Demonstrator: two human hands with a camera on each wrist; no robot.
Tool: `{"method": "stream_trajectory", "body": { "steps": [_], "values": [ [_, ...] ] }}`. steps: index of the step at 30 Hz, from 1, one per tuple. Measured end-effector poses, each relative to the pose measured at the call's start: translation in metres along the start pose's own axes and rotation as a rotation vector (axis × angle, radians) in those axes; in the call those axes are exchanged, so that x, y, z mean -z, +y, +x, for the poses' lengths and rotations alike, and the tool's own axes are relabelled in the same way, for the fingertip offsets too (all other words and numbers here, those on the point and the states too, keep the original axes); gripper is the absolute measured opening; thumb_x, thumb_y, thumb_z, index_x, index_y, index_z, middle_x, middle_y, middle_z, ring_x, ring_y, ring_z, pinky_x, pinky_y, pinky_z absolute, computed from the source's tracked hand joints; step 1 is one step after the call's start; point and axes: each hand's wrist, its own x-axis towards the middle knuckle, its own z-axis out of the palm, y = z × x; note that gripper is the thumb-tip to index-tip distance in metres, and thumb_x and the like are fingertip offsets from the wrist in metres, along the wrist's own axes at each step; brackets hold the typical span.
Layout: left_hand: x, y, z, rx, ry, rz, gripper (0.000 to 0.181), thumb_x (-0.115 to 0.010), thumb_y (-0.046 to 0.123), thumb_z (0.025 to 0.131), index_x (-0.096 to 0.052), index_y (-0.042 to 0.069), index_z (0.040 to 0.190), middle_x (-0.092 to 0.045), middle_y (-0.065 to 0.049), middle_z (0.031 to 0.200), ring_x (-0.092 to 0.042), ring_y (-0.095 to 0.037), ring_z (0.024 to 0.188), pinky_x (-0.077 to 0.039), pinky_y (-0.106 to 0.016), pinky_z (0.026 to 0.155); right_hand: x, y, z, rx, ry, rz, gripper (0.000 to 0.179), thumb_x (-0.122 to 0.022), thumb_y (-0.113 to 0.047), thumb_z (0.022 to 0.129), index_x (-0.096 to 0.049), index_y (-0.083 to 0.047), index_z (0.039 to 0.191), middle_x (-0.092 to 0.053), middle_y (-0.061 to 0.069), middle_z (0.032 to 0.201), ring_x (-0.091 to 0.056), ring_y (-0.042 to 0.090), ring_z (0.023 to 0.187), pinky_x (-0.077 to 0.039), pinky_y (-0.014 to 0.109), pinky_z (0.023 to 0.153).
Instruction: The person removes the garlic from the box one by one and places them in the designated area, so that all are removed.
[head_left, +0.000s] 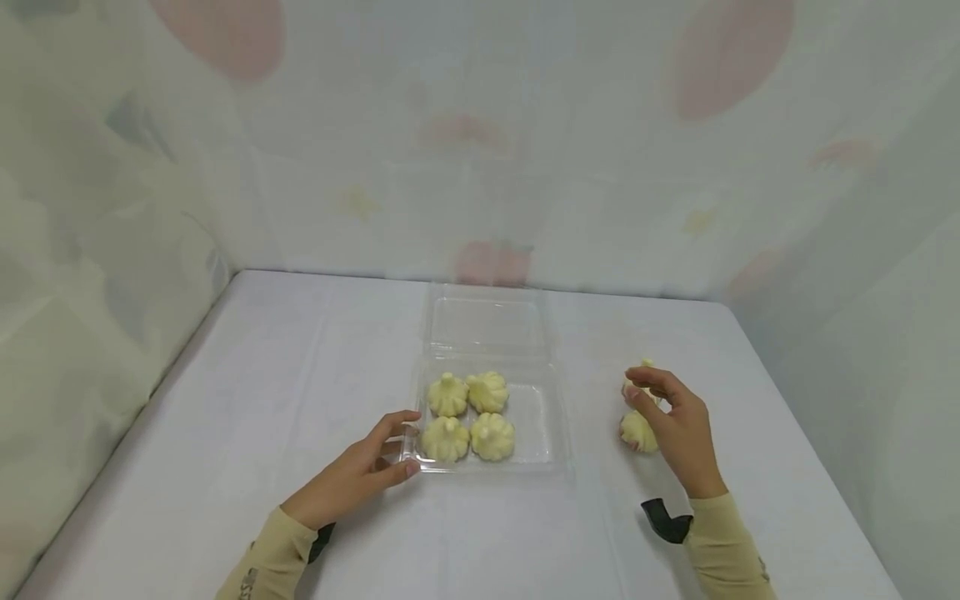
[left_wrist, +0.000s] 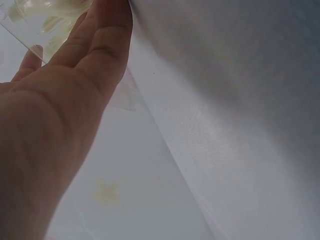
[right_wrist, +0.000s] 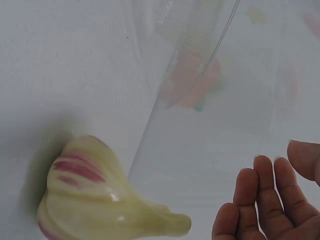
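Observation:
A clear plastic clamshell box (head_left: 536,417) lies with its lid folded back, several pale garlic bulbs (head_left: 447,440) in its left part. My left hand (head_left: 367,462) touches the box's left edge, thumb by the front corner and fingers spread along the side. In the left wrist view, the left hand (left_wrist: 75,70) partly hides the bulbs. Over two garlic bulbs (head_left: 637,433) to the right of the box is my right hand (head_left: 678,425), holding nothing. The right wrist view shows a purple-streaked garlic bulb (right_wrist: 95,195), apart from the loosely bent fingers (right_wrist: 272,205).
A white cloth covers the table (head_left: 337,333). The clear lid (head_left: 486,323) lies flat behind the box. Patterned fabric walls (head_left: 585,167) stand at the back and both sides. Dark straps (head_left: 666,522) show near both wrists.

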Motion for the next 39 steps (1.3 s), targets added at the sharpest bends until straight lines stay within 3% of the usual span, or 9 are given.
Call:
{"method": "stream_trajectory", "body": {
  "steps": [9,22,37,39],
  "values": [
    [-0.002,-0.001,0.001,0.004,0.000,-0.006,0.062,-0.061,0.035,0.103,-0.031,0.023,0.156,-0.040,-0.015,0.154,-0.044,-0.042,0.136,-0.041,-0.057,0.105,-0.005,-0.001,-0.002,-0.031,-0.043,0.024,0.026,-0.068,-0.018,0.100,-0.068,-0.006,0.124,-0.069,0.007,0.119,-0.058,0.008,0.110,-0.042,0.020,0.092],
    [0.000,-0.002,0.004,-0.014,0.010,0.027,0.062,-0.062,0.038,0.103,-0.031,0.024,0.155,-0.042,-0.013,0.152,-0.046,-0.040,0.135,-0.043,-0.055,0.105,-0.021,-0.013,0.000,-0.044,-0.088,0.177,0.027,-0.068,-0.015,0.100,-0.068,-0.005,0.124,-0.068,0.012,0.120,-0.064,0.013,0.104,-0.049,0.018,0.087],
    [-0.001,-0.001,0.000,0.001,0.010,0.010,0.064,-0.062,0.037,0.103,-0.030,0.025,0.156,-0.041,-0.013,0.153,-0.044,-0.041,0.136,-0.042,-0.056,0.105,-0.043,-0.029,0.000,-0.021,-0.154,0.277,0.026,-0.071,-0.011,0.097,-0.068,-0.005,0.122,-0.068,0.010,0.120,-0.063,0.023,0.109,-0.048,0.028,0.095],
    [-0.001,-0.001,-0.001,0.003,0.010,0.005,0.064,-0.062,0.038,0.103,-0.030,0.025,0.156,-0.041,-0.013,0.153,-0.044,-0.041,0.136,-0.042,-0.056,0.105,-0.046,-0.031,0.000,-0.013,-0.162,0.278,0.026,-0.071,-0.011,0.097,-0.068,-0.005,0.123,-0.068,0.012,0.120,-0.063,0.024,0.110,-0.031,0.030,0.110]
  ]
}}
